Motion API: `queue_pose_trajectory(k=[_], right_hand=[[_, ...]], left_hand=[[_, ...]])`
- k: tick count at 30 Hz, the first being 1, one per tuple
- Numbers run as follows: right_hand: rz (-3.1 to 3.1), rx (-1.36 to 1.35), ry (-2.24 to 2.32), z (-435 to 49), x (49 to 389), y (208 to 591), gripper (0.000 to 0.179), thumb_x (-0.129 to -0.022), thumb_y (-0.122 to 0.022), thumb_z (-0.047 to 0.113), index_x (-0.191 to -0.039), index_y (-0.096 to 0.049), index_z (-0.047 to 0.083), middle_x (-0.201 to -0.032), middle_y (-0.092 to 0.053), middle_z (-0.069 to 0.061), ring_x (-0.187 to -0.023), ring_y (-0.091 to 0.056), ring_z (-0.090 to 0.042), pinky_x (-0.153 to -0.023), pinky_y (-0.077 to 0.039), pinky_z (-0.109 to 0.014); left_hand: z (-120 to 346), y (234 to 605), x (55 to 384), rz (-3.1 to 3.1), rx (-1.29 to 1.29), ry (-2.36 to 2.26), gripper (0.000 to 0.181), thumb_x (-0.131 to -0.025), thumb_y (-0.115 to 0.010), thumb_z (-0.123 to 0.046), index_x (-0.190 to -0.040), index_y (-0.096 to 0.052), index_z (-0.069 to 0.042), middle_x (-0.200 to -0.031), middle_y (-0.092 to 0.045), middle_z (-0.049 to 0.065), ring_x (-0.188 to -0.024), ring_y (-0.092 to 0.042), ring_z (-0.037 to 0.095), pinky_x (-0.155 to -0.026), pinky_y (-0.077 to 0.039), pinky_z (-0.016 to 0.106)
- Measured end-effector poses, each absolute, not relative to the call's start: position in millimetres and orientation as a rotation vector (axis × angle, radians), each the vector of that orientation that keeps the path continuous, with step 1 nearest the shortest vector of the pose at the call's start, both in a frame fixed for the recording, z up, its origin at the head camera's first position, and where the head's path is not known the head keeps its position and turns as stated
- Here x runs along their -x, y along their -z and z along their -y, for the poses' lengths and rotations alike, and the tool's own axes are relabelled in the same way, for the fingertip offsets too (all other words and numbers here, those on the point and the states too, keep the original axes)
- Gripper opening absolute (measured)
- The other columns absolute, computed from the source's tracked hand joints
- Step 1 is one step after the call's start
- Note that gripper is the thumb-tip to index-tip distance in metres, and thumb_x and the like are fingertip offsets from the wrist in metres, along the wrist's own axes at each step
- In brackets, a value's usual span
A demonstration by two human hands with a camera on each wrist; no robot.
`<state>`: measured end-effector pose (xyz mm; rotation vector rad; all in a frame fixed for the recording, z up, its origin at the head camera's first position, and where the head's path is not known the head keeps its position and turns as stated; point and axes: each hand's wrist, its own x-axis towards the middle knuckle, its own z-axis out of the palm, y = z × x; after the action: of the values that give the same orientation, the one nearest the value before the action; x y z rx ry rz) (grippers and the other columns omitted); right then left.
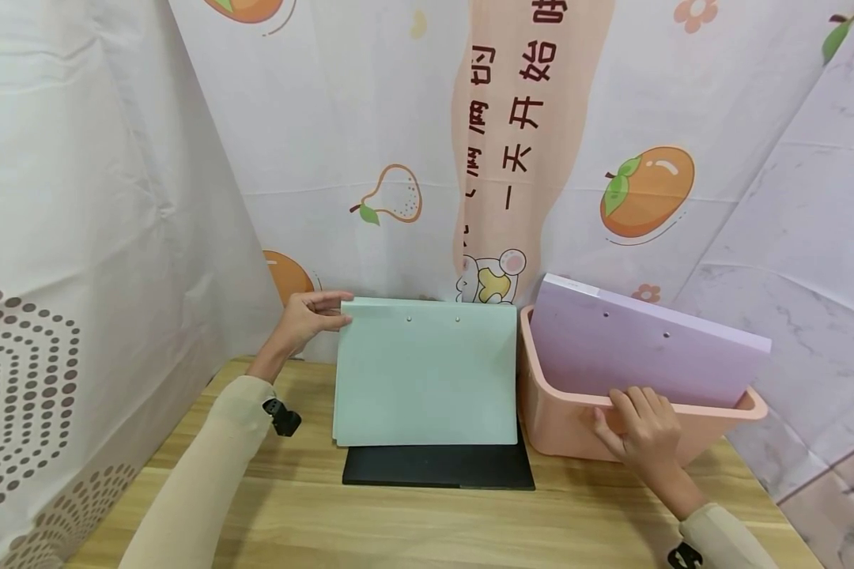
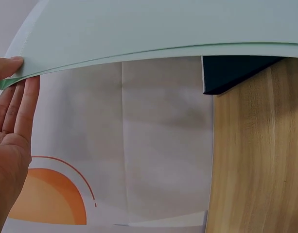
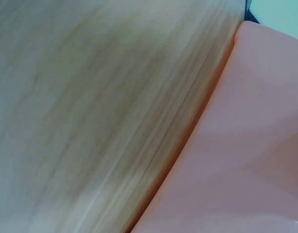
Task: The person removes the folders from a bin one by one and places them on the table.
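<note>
Left fingers [image 1: 324, 297] pinch green folder [image 1: 427, 379] over black folder [image 1: 437, 468]; right fingers [image 1: 639, 405] apparently grip bin [image 1: 565, 423] holding purple folder [image 1: 629, 352].

Looks forward and down from the head, set well back, framing left hand [image 1: 309, 320], right hand [image 1: 646, 431], wood-grain tabletop [image 1: 398, 525] and fruit-print curtain [image 1: 313, 118]. Turned sideways at the left wrist, faces the curtain past the mint-green folder [image 2: 149, 24], close in, sharing folder and left hand with the head view. Tilted at the right wrist, looks closely across tabletop and pink plastic bin [image 3: 236, 121], sharing both with the head view.
</note>
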<state>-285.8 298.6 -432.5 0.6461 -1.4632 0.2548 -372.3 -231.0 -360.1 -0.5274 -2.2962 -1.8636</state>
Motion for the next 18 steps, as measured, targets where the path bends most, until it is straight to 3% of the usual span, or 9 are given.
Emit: queue_pose_trajectory(k=[18], right_hand=[[1.477, -0.646, -0.247, -301.3, 287.1, 435.6, 0.049, -0.096, -0.055, 0.036, -0.07, -0.061, -0.005, -0.06, -0.05, -0.016, -0.05, -0.041, -0.035, -0.045, -0.029, -0.046]], left_hand=[[235.3, 363.2, 367.5, 2.421, 0.533, 1.862, 0.044, -0.087, -0.079, -0.002, -0.129, -0.066, 0.006, -0.091, -0.078, -0.01, -0.079, -0.074, 0.009, -0.072, -0.063, 0.029]])
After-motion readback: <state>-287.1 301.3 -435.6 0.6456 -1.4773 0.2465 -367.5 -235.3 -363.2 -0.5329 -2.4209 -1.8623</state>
